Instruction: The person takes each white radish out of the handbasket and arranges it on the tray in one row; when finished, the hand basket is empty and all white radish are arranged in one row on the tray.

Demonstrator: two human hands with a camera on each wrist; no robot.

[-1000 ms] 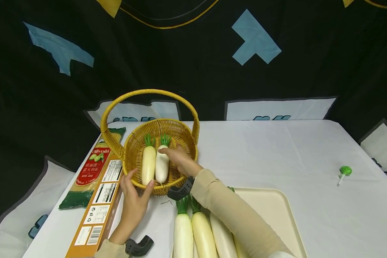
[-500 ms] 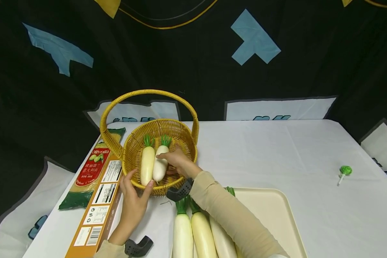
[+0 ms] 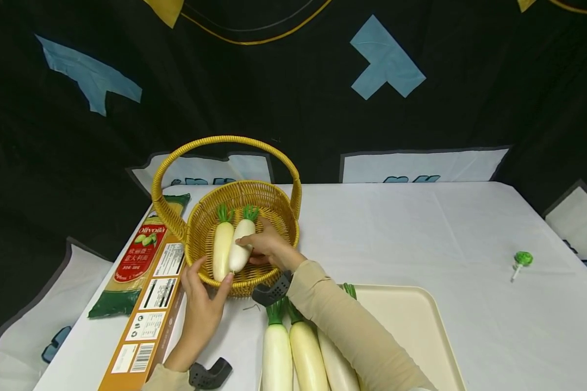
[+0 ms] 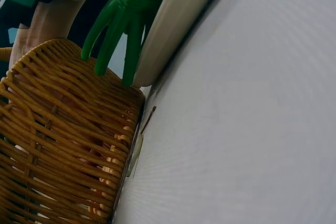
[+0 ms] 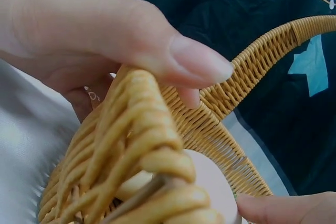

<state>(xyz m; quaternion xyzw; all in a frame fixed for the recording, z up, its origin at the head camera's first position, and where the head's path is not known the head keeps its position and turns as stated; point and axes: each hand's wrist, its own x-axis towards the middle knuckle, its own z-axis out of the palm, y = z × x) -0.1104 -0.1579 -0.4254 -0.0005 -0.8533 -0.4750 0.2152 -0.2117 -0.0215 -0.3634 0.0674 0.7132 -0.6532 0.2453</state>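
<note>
A yellow wicker basket [image 3: 256, 191] with a tall arched handle holds two white radishes with green tops. My left hand [image 3: 203, 307] grips its near left rim, thumb over the edge; the right wrist view also shows this thumb [image 5: 199, 61] on the rim. Inside the basket, my right hand [image 3: 271, 245] holds the right-hand radish [image 3: 241, 252], thumb across its upper side. That radish leans toward the left-hand radish [image 3: 222, 252], its lower tip close to the other's end. My right fingers are partly hidden behind the radish.
Several more radishes [image 3: 277, 353] lie on a cream tray [image 3: 401, 304] under my right forearm. Left of the basket are an orange box [image 3: 142, 326] and a pasta bag [image 3: 139, 255]. A green lollipop-shaped thing [image 3: 523, 258] lies far right on the white table [image 3: 420, 233].
My right hand has shifted the right-hand radish left and slightly down, tilting it against the other one. The left hand stays on the rim and the basket barely moves.
</note>
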